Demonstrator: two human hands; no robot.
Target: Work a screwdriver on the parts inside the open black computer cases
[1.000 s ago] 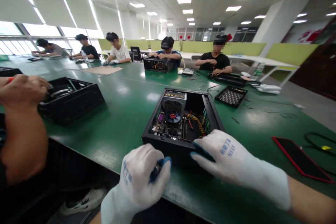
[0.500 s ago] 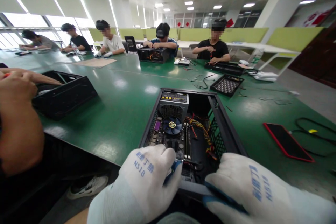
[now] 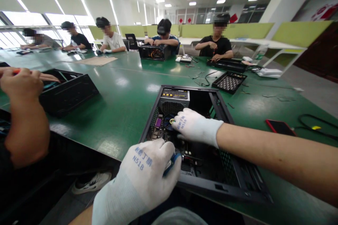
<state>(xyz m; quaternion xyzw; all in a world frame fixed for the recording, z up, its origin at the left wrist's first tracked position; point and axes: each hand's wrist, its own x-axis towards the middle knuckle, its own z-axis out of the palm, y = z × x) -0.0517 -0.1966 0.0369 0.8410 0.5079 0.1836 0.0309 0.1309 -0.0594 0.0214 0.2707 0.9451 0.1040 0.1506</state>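
An open black computer case (image 3: 253,179) lies on its side in front of me, with a power supply (image 3: 174,97) at its far left corner and a purple connector (image 3: 158,122) on the board inside. My left hand (image 3: 154,168), in a white glove with blue fingertips, is closed at the near left edge of the case; what it pinches is too hidden to make out. My right hand (image 3: 188,123), gloved alike, reaches in over the board beside the round fan (image 3: 168,122). Its fingertips are hidden, so its grip cannot be told.
A red-edged black panel (image 3: 280,127) and a cable (image 3: 314,117) lie to the right. Beyond the case is a black tray (image 3: 229,82). At the left, a person's arm (image 3: 26,112) reaches to another black case (image 3: 70,95). More people sit across the green table (image 3: 126,91).
My right hand has left the case's near right edge and moved forward and left to the fan. My left hand has barely moved. The neighbour's hand at the left has shifted slightly right.
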